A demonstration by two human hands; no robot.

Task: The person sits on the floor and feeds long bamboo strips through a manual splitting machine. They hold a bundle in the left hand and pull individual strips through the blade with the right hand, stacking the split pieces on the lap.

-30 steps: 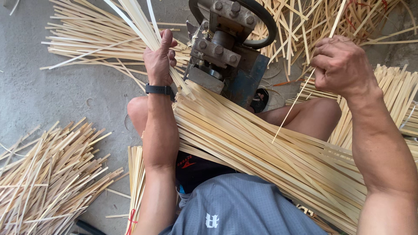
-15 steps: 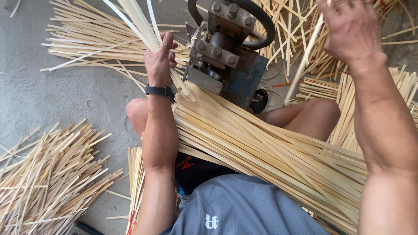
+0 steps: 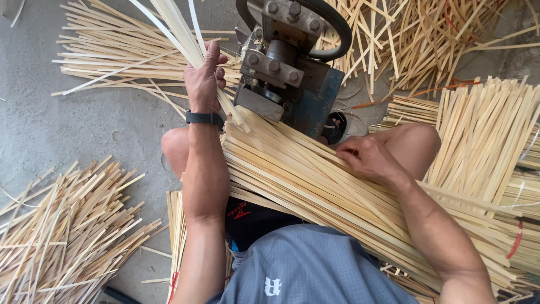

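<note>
The person sits low on the concrete floor [image 3: 84, 129] with a thick bundle of bamboo strips [image 3: 315, 191] laid across the lap. Its long axis runs on a diagonal, from the lower right by the person's right elbow up to the left, where the strip ends point at the foot of a grey and blue metal machine [image 3: 287, 73]. The right hand [image 3: 368, 160] rests on top of that bundle, fingers curled and pinching at a single strip near its upper edge. The left hand [image 3: 203, 81], with a black watch band [image 3: 204, 118] on the wrist, is closed around a sheaf of thin slivers [image 3: 174, 25] that fan upward and to the left, away from the machine. The machine stands right between the knees, blocking the far end of the bundle. Loose strips lie in a heap at lower left [image 3: 62, 231], a flat stack spreads behind the left hand [image 3: 124, 56], and another pile sits at right [image 3: 484, 135].
</note>
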